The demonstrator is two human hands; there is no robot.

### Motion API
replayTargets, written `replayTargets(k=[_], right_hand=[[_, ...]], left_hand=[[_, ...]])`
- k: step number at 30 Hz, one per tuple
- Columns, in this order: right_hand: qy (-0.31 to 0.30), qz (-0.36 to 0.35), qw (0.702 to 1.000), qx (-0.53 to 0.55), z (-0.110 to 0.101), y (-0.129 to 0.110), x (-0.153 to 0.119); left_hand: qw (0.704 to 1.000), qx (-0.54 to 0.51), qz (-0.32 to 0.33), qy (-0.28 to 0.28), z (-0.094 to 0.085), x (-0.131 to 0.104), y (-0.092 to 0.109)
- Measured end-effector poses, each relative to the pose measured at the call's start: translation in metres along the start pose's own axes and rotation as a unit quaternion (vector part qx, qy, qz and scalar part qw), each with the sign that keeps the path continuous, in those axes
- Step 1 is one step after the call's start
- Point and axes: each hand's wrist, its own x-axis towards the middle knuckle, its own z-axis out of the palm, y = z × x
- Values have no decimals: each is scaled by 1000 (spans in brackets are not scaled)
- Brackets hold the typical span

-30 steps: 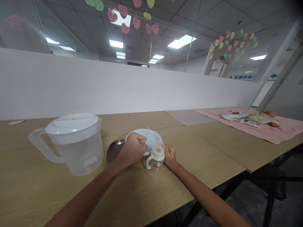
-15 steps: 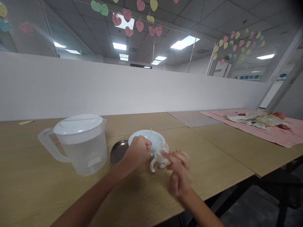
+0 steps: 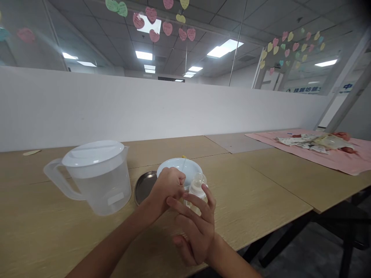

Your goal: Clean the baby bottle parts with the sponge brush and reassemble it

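My left hand [image 3: 171,183] is closed in a fist, held over the near side of a light-blue bowl [image 3: 194,168]. A thin pale line with a yellow tip shows in the bowl just beyond the fist; whether the fingers grip it is hidden. My right hand [image 3: 197,227] has its fingers apart and holds nothing, its fingertips at my left wrist. Behind those fingers stands a clear baby bottle [image 3: 199,189] with a white collar, partly covered. A dark metal tray [image 3: 144,187] lies left of the bowl, partly hidden by my left hand.
A translucent lidded pitcher [image 3: 100,181] stands on the wooden table [image 3: 261,197] at left. A flat pale piece [image 3: 31,152] lies by the wall [image 3: 139,108]. On a pink cloth [image 3: 327,160] at far right are wrapped items [image 3: 307,143]. The table's near edge runs along the right.
My right hand has moved left and nearer, from beside the baby bottle to my left wrist, its fingers now in front of the bottle. My left fist has stayed put.
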Motion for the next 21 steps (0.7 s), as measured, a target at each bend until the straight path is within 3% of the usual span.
replayTargets(k=[7, 12, 18, 21], right_hand=[[-11, 70, 996, 49, -6, -5, 3], [-15, 101, 993, 59, -12, -1, -11], [-8, 51, 998, 42, -17, -5, 0], [-10, 42, 998, 37, -15, -11, 8]], left_hand=[[997, 69, 35, -4, 3, 1, 1], [997, 22, 39, 57, -3, -12, 12], [999, -17, 39, -22, -6, -17, 17], [998, -24, 41, -32, -7, -17, 17]])
